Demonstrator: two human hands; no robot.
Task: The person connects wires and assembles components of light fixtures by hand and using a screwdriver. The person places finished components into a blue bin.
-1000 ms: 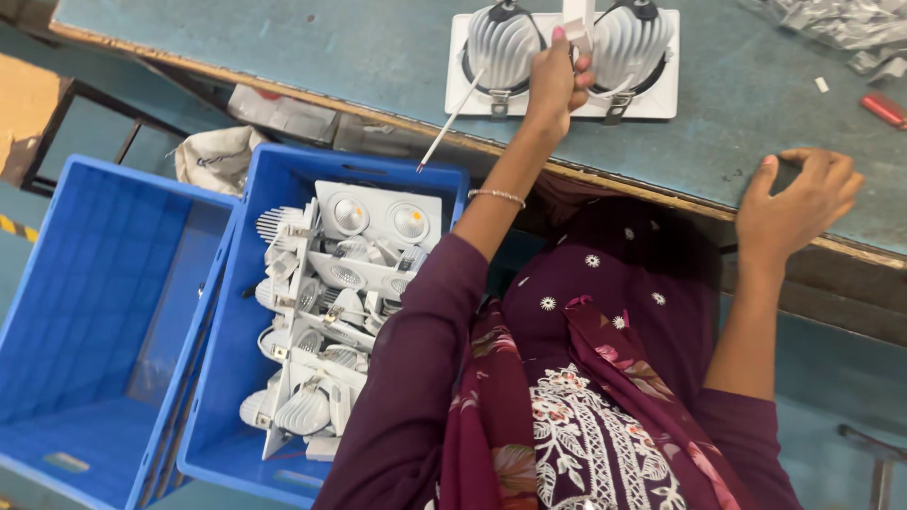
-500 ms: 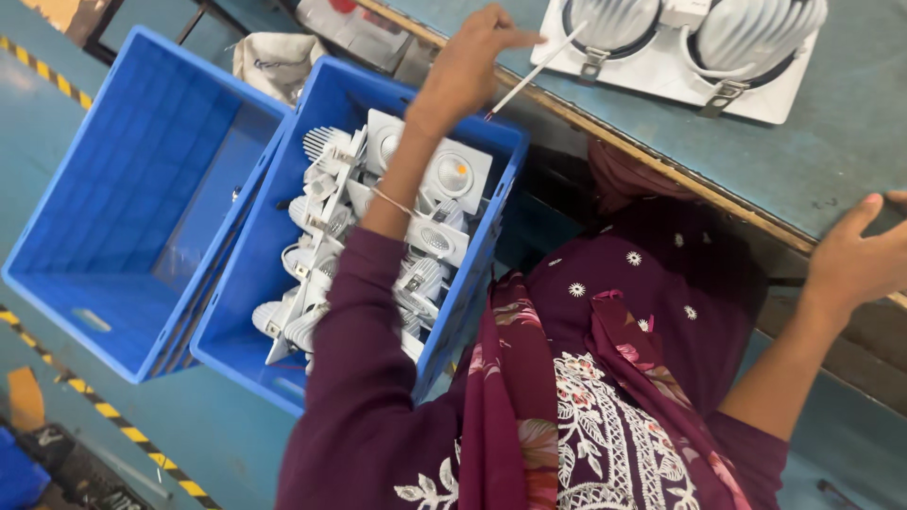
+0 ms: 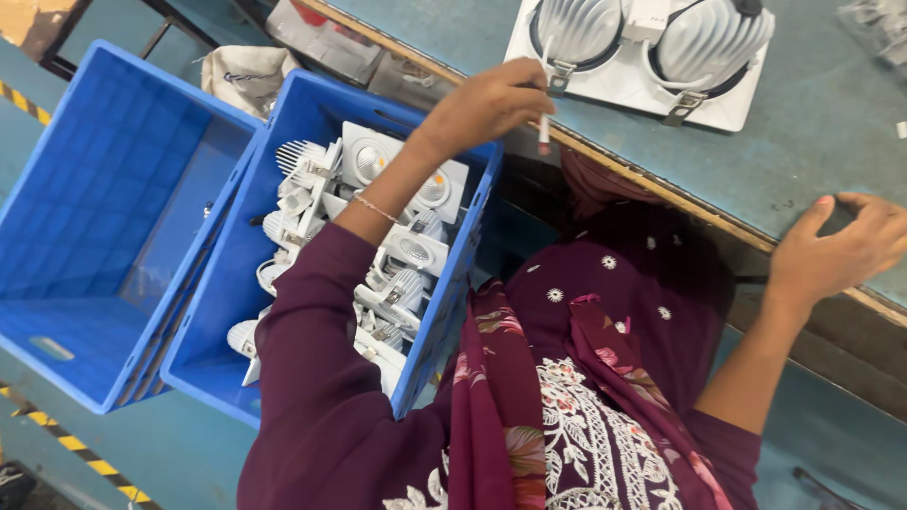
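My left hand (image 3: 487, 102) hovers over the near edge of the workbench (image 3: 803, 151), closed on a thin white cable (image 3: 543, 132) that hangs from a white twin-lamp light fixture (image 3: 642, 57) lying face down on the bench. Below that arm stands a blue crate (image 3: 444, 312) heaped with several white lamp fixtures (image 3: 387, 255). My right hand (image 3: 841, 250) rests on the bench's front edge at the right, fingers curled over the edge, holding nothing.
A second blue crate (image 3: 104, 227) stands on the floor to the left, beside the filled one. A pale cloth bag (image 3: 246, 76) lies behind the crates. Yellow-black floor tape (image 3: 85, 453) runs at the lower left.
My left hand has drawn back from the fixture on the bench toward the bench edge, still holding the white cable. The view has swung left and down toward the crates.
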